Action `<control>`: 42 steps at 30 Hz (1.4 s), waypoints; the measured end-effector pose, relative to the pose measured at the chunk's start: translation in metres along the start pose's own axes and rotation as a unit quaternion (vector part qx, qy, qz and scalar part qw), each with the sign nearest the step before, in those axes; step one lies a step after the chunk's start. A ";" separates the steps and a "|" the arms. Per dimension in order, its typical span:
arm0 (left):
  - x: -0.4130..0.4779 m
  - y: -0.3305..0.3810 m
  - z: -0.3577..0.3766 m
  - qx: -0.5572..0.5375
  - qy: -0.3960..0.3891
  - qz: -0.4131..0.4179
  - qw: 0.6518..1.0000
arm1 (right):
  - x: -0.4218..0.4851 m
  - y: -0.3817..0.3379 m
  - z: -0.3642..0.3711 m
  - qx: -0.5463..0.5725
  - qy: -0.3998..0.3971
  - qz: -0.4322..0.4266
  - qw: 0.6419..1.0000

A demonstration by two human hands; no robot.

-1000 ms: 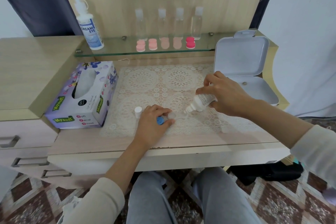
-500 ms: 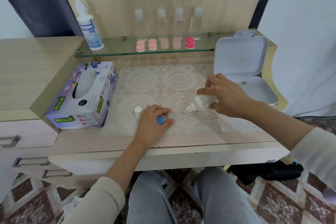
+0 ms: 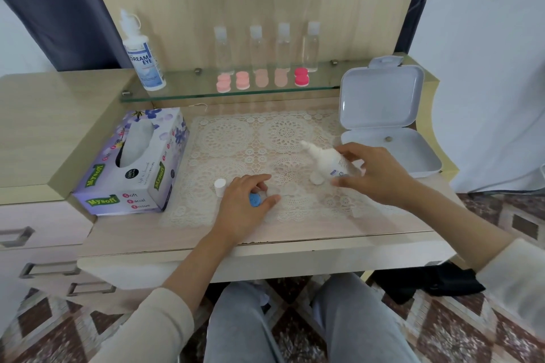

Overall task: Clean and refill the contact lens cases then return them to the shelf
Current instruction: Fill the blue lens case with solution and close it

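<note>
So the lens case (image 3: pixel 255 200), the one with the blue cap, is sitting on the lace mat (image 3: pixel 236 138) near the front edge of the desk (image 3: pixel 265 244). Your left hand (image 3: pixel 244 211) has fingers and thumb curled round it. Your right hand (image 3: pixel 374 174) is wrapped round the small white bottle (image 3: pixel 327 163), off to the right of the case, tilted with the nozzle pointing up and left. A loose white cap (image 3: pixel 219 185) stands just left of your left hand. Further out you've got the tissue box (image 3: pixel 132 162) on the left and the open grey box (image 3: pixel 380 103) on the right. Up on the glass shelf (image 3: pixel 191 94) there are five pink cases (image 3: pixel 223 85), four clear bottles (image 3: pixel 283 47) and the big Dream Eye bottle (image 3: pixel 143 59).
</note>
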State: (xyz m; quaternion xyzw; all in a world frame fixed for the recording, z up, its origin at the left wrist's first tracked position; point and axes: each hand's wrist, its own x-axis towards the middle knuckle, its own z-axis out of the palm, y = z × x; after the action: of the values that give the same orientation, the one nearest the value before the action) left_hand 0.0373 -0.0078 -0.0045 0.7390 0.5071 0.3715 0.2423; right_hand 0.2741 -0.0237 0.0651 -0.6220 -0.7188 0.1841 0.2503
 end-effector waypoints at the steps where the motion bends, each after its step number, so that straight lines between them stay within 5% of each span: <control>1: 0.000 0.001 -0.002 -0.006 -0.003 -0.003 1.000 | -0.003 0.000 0.003 0.041 0.010 0.009 0.999; 5: 0.004 0.004 -0.016 0.015 0.040 0.022 0.999 | -0.010 -0.005 0.013 0.182 0.049 0.027 0.982; 10: 0.007 -0.007 -0.042 0.108 0.126 0.055 0.985 | -0.013 -0.008 0.025 0.198 0.089 0.016 0.976; 15: 0.006 -0.023 -0.047 0.170 0.056 -0.064 0.982 | -0.017 -0.008 0.038 0.217 0.096 0.013 0.971; 23: 0.011 0.008 -0.045 0.027 0.075 -0.106 0.991 | -0.026 -0.009 0.046 0.228 0.103 -0.007 0.968; 29: 0.031 0.085 -0.039 -0.107 0.008 -0.031 0.994 | -0.027 -0.007 0.049 0.240 0.106 -0.011 0.965; 42: 0.043 0.124 -0.033 -0.095 -0.015 0.055 0.994 | -0.027 -0.005 0.051 0.250 0.100 -0.012 0.963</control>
State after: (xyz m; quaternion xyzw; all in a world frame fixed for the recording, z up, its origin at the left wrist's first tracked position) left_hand 0.0907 -0.0141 0.1199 0.7447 0.4242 0.4201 0.2983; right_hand 0.2433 -0.0485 0.0233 -0.5465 -0.6283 0.2915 0.4707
